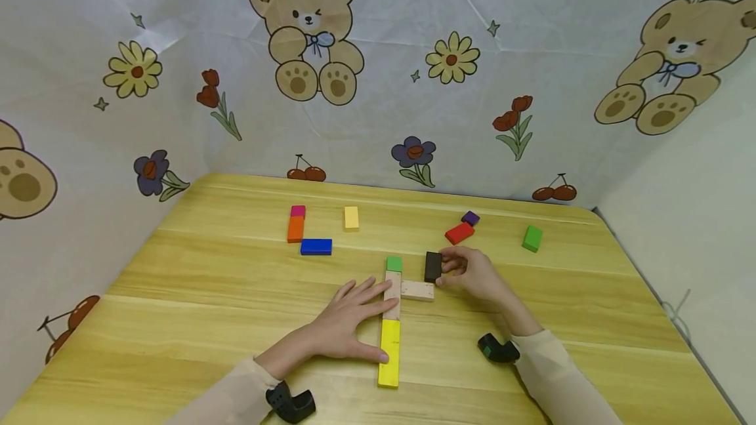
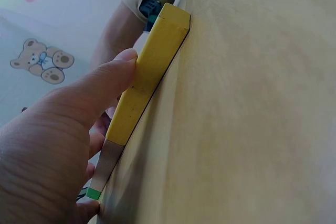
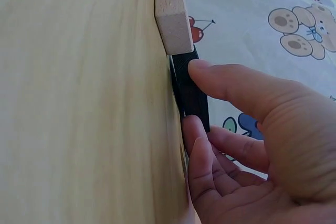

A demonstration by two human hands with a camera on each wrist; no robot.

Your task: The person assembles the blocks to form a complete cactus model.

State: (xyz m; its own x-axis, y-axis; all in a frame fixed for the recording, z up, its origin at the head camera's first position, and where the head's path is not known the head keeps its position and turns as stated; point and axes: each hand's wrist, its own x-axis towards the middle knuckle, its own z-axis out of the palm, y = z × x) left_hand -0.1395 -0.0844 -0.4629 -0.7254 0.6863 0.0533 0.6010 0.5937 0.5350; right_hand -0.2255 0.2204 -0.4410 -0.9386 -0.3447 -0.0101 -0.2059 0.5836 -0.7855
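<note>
A row of wooden blocks runs away from me: a long yellow block [image 1: 388, 353], a pale wood block [image 1: 392, 307] and a small green block [image 1: 394, 263] at the far end. Another pale wood block [image 1: 417, 290] juts out rightward from the row. My left hand [image 1: 345, 323] lies spread across the row, fingertips on the pale block and thumb on the yellow one. With thumb and fingers my right hand [image 1: 475, 274] pinches a black block [image 1: 433, 267], just beyond the jutting block's right end. In the right wrist view the black block [image 3: 191, 87] appears beside the pale block's end [image 3: 177, 38].
Towards the back left lie a pink block [image 1: 298, 211], an orange block [image 1: 296, 229], a blue block [image 1: 316, 246] and a cream block [image 1: 351, 219]. Back right are a red block [image 1: 459, 233], a purple block [image 1: 470, 218] and a green block [image 1: 532, 239]. A printed cloth [image 1: 378, 123] hangs behind the table.
</note>
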